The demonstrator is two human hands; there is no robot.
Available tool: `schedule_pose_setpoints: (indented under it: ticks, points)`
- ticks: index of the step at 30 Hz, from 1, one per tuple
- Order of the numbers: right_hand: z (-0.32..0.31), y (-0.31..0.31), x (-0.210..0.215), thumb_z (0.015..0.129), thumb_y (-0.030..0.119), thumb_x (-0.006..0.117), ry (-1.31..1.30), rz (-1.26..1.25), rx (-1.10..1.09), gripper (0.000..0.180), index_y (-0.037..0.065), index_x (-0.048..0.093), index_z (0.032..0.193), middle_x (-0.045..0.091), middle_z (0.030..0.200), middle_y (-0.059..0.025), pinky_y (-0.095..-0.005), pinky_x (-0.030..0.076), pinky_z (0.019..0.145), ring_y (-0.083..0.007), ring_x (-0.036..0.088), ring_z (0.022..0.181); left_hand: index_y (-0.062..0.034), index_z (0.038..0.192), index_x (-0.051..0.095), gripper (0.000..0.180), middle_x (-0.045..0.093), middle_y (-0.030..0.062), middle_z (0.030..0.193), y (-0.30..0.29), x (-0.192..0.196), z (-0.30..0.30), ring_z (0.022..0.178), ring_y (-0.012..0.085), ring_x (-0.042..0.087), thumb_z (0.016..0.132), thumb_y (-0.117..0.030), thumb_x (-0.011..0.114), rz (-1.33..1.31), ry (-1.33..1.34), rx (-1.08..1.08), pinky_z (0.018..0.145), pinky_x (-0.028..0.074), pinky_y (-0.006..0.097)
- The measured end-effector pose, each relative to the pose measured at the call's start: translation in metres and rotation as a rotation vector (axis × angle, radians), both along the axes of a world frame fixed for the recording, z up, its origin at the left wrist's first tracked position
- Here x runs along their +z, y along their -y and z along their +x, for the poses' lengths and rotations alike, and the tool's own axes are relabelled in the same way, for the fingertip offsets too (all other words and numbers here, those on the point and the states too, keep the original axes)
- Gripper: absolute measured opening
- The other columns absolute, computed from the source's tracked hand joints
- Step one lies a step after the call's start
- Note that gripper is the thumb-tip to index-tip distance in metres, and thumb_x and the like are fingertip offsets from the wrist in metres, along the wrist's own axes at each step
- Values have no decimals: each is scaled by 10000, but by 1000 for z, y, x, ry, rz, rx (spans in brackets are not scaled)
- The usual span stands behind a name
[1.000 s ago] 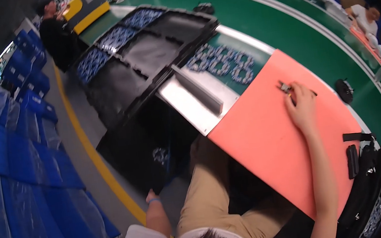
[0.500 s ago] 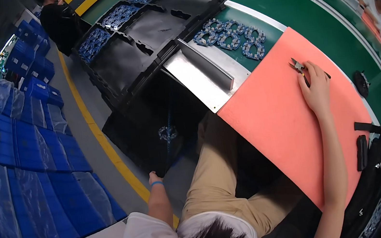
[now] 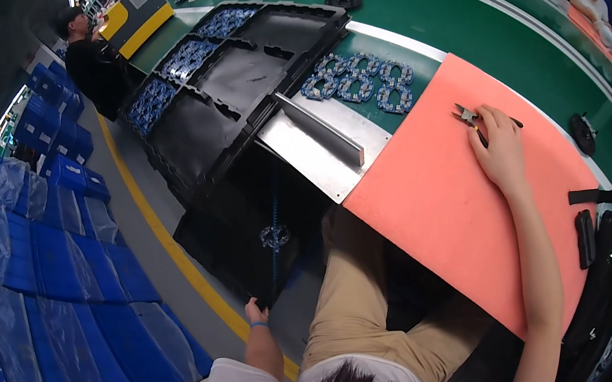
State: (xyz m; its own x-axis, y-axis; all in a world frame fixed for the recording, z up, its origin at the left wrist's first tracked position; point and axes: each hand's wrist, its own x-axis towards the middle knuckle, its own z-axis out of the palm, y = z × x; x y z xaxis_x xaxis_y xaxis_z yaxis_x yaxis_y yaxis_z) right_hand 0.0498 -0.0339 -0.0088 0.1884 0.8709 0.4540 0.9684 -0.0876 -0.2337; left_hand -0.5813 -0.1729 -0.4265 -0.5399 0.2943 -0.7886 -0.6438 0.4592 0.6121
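With our right hand [image 3: 502, 152] closed over the cutting pliers [image 3: 470, 118] at two o'clock on the salmon desk mat [image 3: 449, 210], our left hand [image 3: 254, 308] gripping the black tray [image 3: 250, 238] should steady it.

The flat salmon-pink work mat [image 3: 448, 202] lies on the long green conveyor table [image 3: 502, 30]. Small metal cutting pliers [image 3: 468, 117] rest on the mat's far edge. The folded sheet-metal bracket [image 3: 322, 142] sits left of the mat; black moulded plastic trays [image 3: 228, 84] lie beyond it.
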Motion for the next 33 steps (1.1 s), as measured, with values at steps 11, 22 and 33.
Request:
schedule_pose_setpoints:
  ticks: [11, 22, 33]
  points:
    - [5, 3, 2, 865, 224, 575, 1, 16, -9, 385, 10, 552, 1184, 539, 1240, -133, -409, 325, 1024, -286, 474, 1191, -122, 967, 538, 237, 578, 80, 942, -14, -7, -4, 887, 258, 586, 745, -191, 588, -71, 62, -161, 664, 525, 421]
    - [6, 2, -4, 860, 230, 571, 8, 34, -14, 400, 5, 546, 1189, 539, 1240, -138, -413, 323, 1021, -284, 480, 1185, -77, 1204, 513, 448, 575, 151, 1095, -33, -9, 5, 1008, 316, 543, 766, -153, 576, -308, -224, -271, 870, 400, 551]
    - [5, -2, -9, 842, 236, 583, 24, 83, -11, 367, 7, 562, 1128, 562, 1162, -130, -433, 340, 1016, -266, 502, 1148, -4, 1088, 480, 246, 533, 120, 1044, -106, 171, 116, 956, 231, 551, 856, 71, 507, 407, -1242, -165, 884, 456, 329]
